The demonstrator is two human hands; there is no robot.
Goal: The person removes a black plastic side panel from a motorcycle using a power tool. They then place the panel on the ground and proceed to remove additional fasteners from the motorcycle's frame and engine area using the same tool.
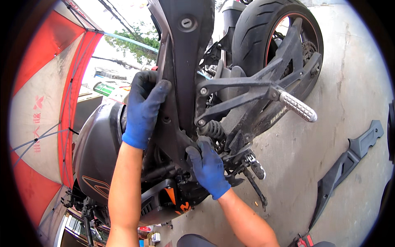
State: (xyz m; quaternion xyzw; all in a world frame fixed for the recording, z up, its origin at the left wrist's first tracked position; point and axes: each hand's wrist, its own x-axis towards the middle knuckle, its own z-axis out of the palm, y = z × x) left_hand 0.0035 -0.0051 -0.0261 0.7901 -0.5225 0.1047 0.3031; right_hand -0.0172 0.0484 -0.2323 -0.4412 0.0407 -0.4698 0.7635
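Both my hands wear blue work gloves with dark fingers and are on a dark plastic side panel [166,133] of a motorcycle. My left hand [144,109] is wrapped around the panel's upper edge, beside the fuel tank [94,144], thumb on the outer face and the other fingers partly hidden behind. At the panel's lower corner, my right hand [209,168] grips the edge, its thumb on the face and its fingers partly out of sight. Close to this hand are the rear shock spring [214,131] and a black footpeg [256,165].
The rear wheel [255,45] stands at the far side, with a silver passenger footpeg [298,107] sticking out to the right. A loose black trim panel [345,164] lies on the concrete floor. Near the lower edge is a red-and-black tool [303,241]. A red-and-white tent [45,103] is at left.
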